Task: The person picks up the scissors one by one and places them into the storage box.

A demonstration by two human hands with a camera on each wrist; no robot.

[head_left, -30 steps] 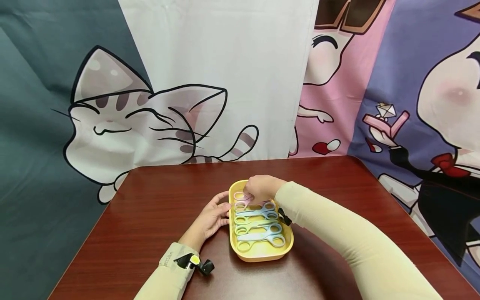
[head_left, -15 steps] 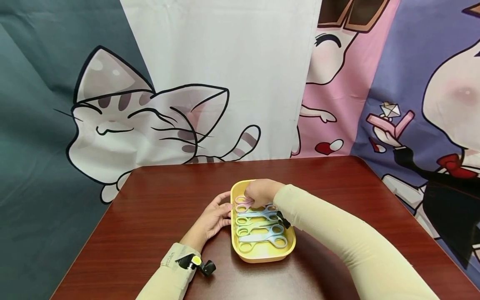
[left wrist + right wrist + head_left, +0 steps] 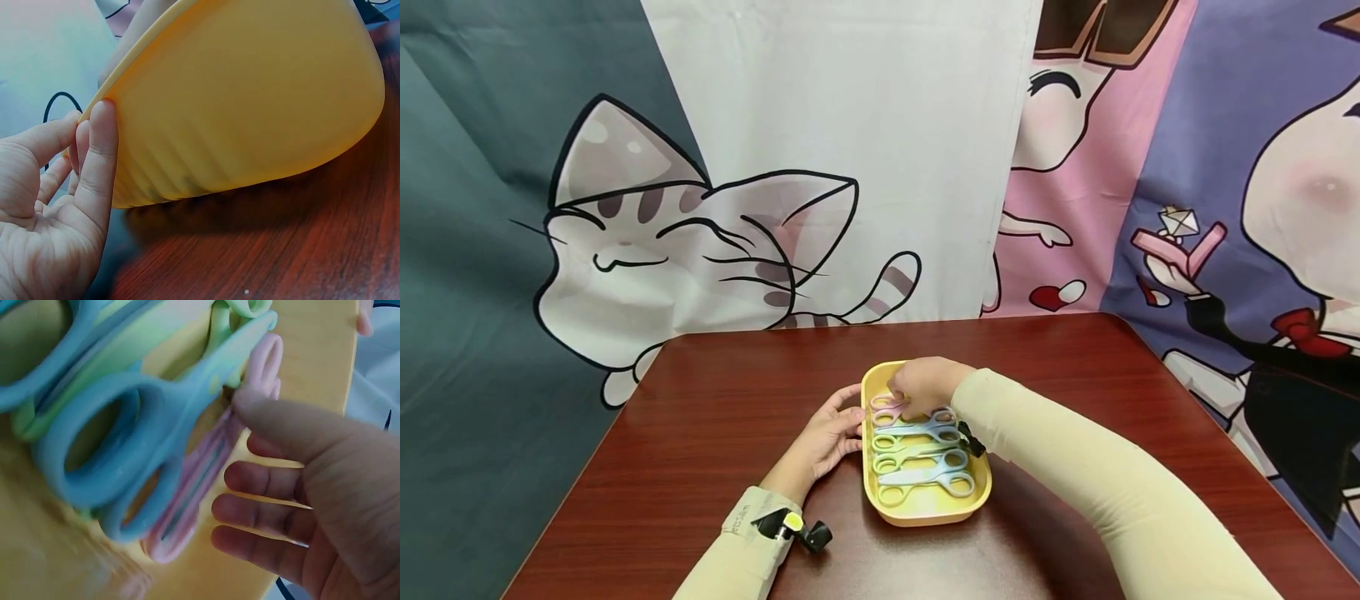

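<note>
In the head view a yellow tray [image 3: 925,518] holds several pairs of scissors in a column. At its far end, my right hand [image 3: 927,386] pinches the pink scissors [image 3: 887,417]. The right wrist view shows the thumb on these pink scissors [image 3: 172,547]; the index fingertip is partly hidden, and the other fingers lie bent beside them. Next to them are blue scissors [image 3: 150,434] with looped handles. My left hand [image 3: 826,439] touches the tray's left side. Up close in the left wrist view, its fairly straight fingers [image 3: 103,137] press the tray's outer wall near the rim.
Green scissors [image 3: 891,462] and another blue pair [image 3: 928,475] lie nearer in the tray. The tray stands on a dark red wooden table [image 3: 745,375]. A printed cartoon cloth [image 3: 850,100] hangs behind the table. Small cameras [image 3: 816,536] are strapped at the wrists.
My right hand has shifted slightly nearer, and the pink scissors have moved a little toward the other scissors. My left hand stays at the tray's side.
</note>
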